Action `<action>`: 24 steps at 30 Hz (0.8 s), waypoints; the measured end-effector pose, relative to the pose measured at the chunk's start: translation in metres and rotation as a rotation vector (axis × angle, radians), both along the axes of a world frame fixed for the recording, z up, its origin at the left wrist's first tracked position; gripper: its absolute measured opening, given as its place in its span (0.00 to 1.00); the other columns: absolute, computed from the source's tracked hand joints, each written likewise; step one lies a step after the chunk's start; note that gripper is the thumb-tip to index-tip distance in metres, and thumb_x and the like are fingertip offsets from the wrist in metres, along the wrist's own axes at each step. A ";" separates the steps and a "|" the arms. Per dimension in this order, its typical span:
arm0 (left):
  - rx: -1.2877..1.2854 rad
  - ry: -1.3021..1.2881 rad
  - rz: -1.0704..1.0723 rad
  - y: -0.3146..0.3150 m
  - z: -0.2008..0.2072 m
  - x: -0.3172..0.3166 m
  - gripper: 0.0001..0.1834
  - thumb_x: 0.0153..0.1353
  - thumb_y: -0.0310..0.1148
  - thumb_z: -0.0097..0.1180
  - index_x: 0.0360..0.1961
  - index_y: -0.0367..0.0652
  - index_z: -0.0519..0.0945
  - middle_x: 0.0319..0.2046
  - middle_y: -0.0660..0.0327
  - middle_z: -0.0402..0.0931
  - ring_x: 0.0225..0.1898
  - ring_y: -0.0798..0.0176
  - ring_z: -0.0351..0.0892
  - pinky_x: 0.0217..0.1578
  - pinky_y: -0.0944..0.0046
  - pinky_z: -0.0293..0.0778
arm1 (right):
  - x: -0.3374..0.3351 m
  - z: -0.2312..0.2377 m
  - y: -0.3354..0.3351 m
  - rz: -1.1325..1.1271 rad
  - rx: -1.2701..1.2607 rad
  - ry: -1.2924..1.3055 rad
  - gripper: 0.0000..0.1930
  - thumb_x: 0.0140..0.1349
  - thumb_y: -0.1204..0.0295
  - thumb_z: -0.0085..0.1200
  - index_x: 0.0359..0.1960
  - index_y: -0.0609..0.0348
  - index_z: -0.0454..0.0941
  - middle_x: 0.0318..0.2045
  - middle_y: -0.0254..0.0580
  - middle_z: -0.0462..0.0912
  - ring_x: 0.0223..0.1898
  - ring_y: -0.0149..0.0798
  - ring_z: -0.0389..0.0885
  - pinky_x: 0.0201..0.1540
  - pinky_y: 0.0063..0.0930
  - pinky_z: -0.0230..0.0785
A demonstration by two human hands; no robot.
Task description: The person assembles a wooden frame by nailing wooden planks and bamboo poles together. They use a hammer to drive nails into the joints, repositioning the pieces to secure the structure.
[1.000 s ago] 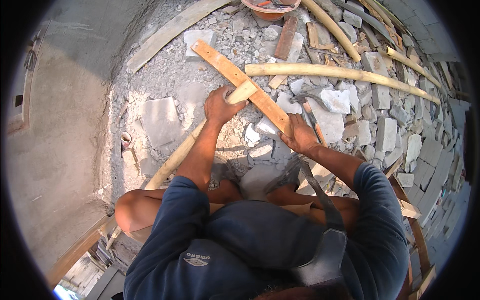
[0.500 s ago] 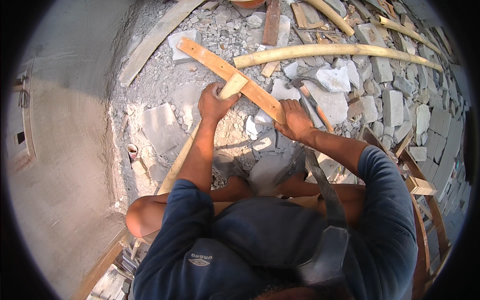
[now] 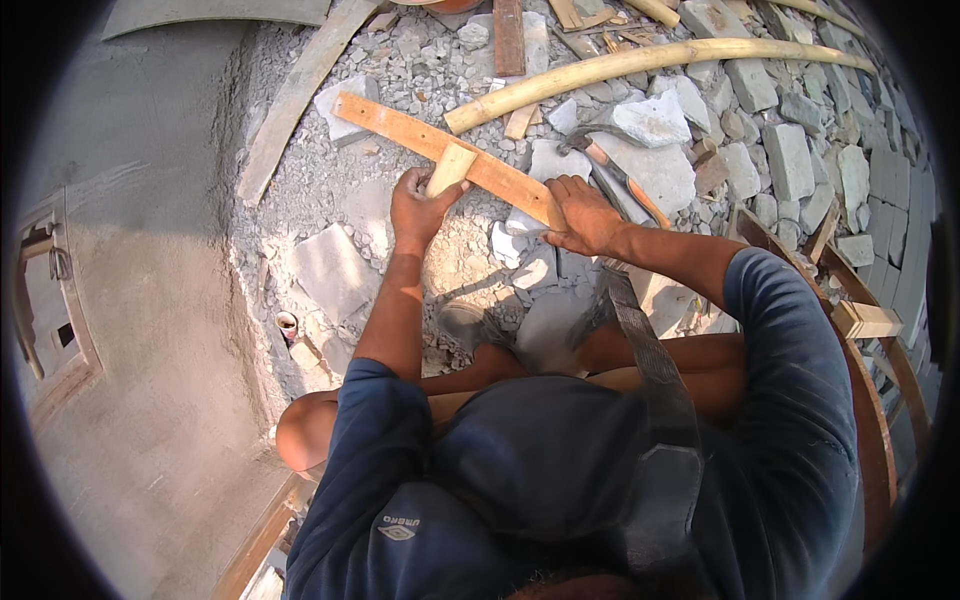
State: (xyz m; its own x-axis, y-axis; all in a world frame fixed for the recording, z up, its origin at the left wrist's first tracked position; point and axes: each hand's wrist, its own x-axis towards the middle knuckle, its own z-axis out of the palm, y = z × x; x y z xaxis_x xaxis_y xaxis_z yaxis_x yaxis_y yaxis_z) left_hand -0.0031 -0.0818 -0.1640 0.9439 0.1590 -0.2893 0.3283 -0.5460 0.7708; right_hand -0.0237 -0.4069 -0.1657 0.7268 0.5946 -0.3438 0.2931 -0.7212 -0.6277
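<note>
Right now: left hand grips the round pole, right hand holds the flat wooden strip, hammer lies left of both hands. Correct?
Wrong side: the head view shows the hammer on the right, just beyond the right hand. Otherwise yes: left hand grips the round pole, right hand holds the flat wooden strip.

stick (image 3: 451, 170): lower length hidden by left hand (image 3: 420, 208) and forearm (image 3: 393, 300) | plank (image 3: 395, 128): near end partly under right hand (image 3: 585, 215) | bowl (image 3: 452, 4): top edge leaves only a sliver | dark board (image 3: 508, 40): far end cut off, same edge | cup (image 3: 287, 324): contents too small to tell
</note>
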 end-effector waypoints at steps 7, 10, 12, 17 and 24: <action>-0.062 -0.278 0.173 0.020 -0.024 0.007 0.20 0.71 0.39 0.69 0.53 0.33 0.82 0.44 0.54 0.84 0.49 0.58 0.81 0.54 0.57 0.77 | 0.032 0.020 -0.022 0.016 -0.011 0.077 0.47 0.64 0.37 0.68 0.69 0.69 0.74 0.64 0.64 0.75 0.68 0.63 0.73 0.73 0.52 0.68; -0.254 -0.286 0.302 0.020 -0.023 0.012 0.10 0.78 0.34 0.59 0.51 0.39 0.83 0.44 0.59 0.84 0.43 0.66 0.76 0.50 0.61 0.75 | 0.041 0.025 -0.050 -0.044 -0.004 0.023 0.39 0.68 0.43 0.67 0.64 0.69 0.78 0.59 0.65 0.80 0.64 0.64 0.79 0.68 0.52 0.73; -0.514 -0.171 0.425 0.016 -0.016 0.017 0.10 0.77 0.35 0.60 0.51 0.42 0.83 0.44 0.62 0.84 0.40 0.69 0.73 0.46 0.63 0.74 | 0.051 0.026 -0.074 -0.066 -0.079 0.106 0.35 0.70 0.46 0.66 0.61 0.69 0.80 0.57 0.64 0.82 0.61 0.64 0.81 0.66 0.51 0.75; -1.046 -0.076 0.624 0.005 0.017 0.024 0.14 0.76 0.39 0.64 0.56 0.45 0.85 0.42 0.69 0.80 0.36 0.72 0.69 0.39 0.67 0.68 | 0.042 0.004 -0.118 -0.159 -0.394 0.060 0.26 0.73 0.53 0.64 0.56 0.67 0.79 0.54 0.64 0.84 0.57 0.64 0.85 0.62 0.54 0.78; -1.121 -0.012 0.584 0.002 0.018 0.021 0.15 0.75 0.39 0.69 0.55 0.42 0.86 0.38 0.72 0.83 0.31 0.77 0.67 0.30 0.71 0.65 | 0.043 -0.041 -0.117 -0.147 -0.485 0.141 0.24 0.74 0.59 0.59 0.59 0.68 0.72 0.52 0.70 0.86 0.56 0.66 0.87 0.60 0.57 0.79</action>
